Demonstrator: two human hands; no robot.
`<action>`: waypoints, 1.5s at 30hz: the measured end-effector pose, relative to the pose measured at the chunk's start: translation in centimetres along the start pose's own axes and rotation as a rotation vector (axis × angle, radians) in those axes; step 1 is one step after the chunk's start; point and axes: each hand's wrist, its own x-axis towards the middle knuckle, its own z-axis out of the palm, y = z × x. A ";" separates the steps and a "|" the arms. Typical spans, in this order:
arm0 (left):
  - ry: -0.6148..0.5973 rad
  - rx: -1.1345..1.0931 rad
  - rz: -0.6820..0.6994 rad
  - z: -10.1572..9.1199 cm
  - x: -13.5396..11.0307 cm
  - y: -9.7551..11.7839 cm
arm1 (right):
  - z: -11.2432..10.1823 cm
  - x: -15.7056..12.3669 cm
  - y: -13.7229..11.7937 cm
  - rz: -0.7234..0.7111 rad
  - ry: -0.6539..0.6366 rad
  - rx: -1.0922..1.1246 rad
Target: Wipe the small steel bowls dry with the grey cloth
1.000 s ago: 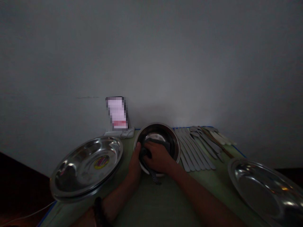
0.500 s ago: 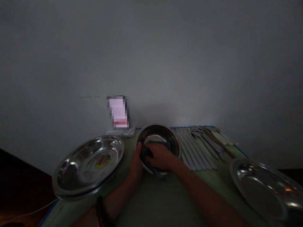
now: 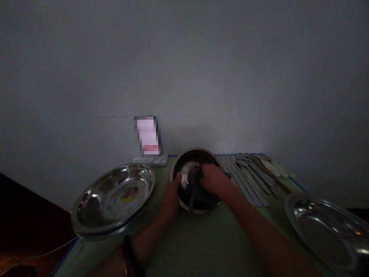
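A small steel bowl stands in the middle of the green table. My left hand grips its near-left rim, thumb over the edge. My right hand is inside the bowl, fingers closed on a dark cloth that it presses against the bowl's right inner side. The cloth trails down toward the near rim.
A wide steel dish with a coloured sticker sits to the left. Another steel dish lies at the right. Several spoons and knives are laid in a row behind it. A blurred card leans on the wall.
My right hand has slid with the cloth from the bowl's near-left part to its right side. The left hand keeps hold of the rim. The view has drifted slightly.
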 end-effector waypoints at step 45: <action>0.037 -0.025 0.012 0.5 0.6 1.0 | -1.1 -0.6 -0.6 -0.204 0.210 0.067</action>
